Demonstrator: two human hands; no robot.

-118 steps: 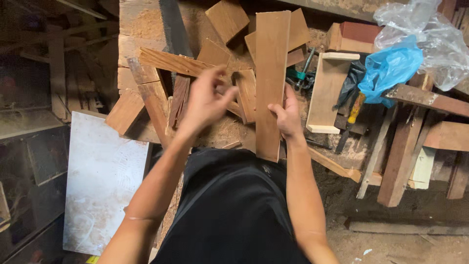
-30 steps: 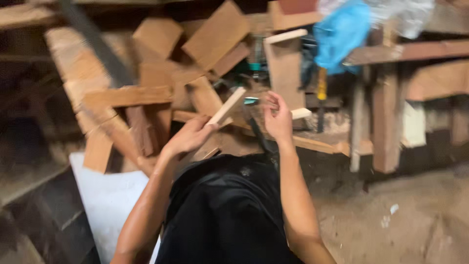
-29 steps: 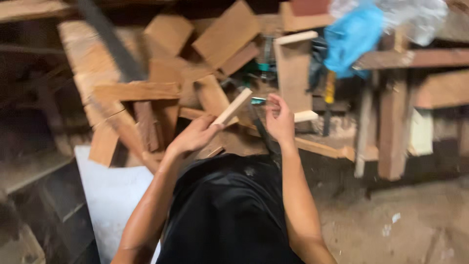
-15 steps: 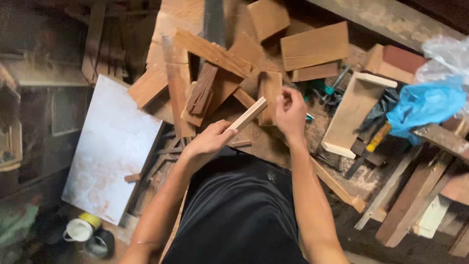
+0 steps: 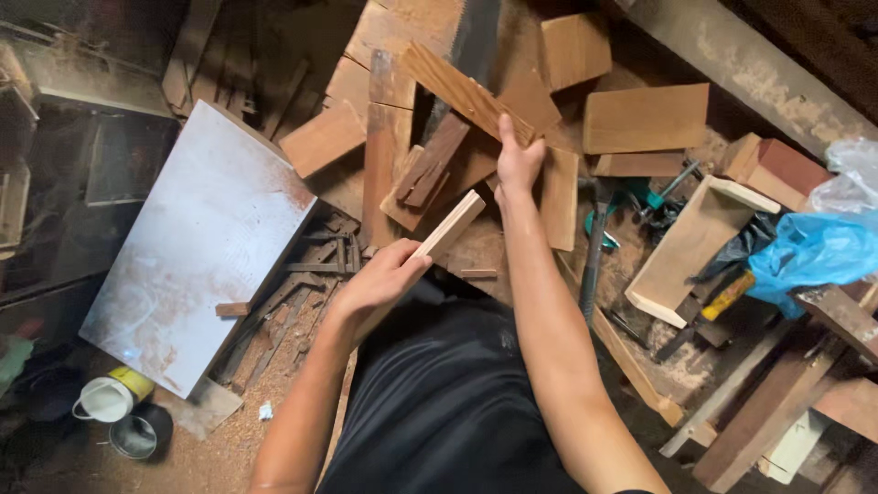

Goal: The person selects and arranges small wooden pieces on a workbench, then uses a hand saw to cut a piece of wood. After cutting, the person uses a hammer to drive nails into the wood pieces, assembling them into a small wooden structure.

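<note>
Nearest the camera, the left hand [image 5: 380, 279] was clenched around the lower end of a pale strip [image 5: 450, 225], thumb on top, with the strip angled up and away over the heap. Just beyond it, the right hand [image 5: 519, 163] lay spread on the offcuts, fingers released and flat, the forefinger stretched up along the edge of a long brown slat [image 5: 466, 93] that sat tilted across the pile; it pressed rather than gripped, and held nothing. Beside that hand a short board [image 5: 559, 197] stood on end against the heap. As a judgement, sorting here went best with the strip kept clear of the stack while the free hand tested each piece, lifting from the top and not tugging from below, since the loose pieces leaned on one another and could slide. To the left lay a white panel [image 5: 192, 247] on the sawdust, with a cup [image 5: 105, 400] near its lower corner. To the right sat an open wooden box [image 5: 690, 247], a blue bag [image 5: 814, 252] and scattered tools. Farther off, a square block [image 5: 574, 48] and a wide plank [image 5: 647, 117] rested at the top of the pile, well apart from both hands.
</note>
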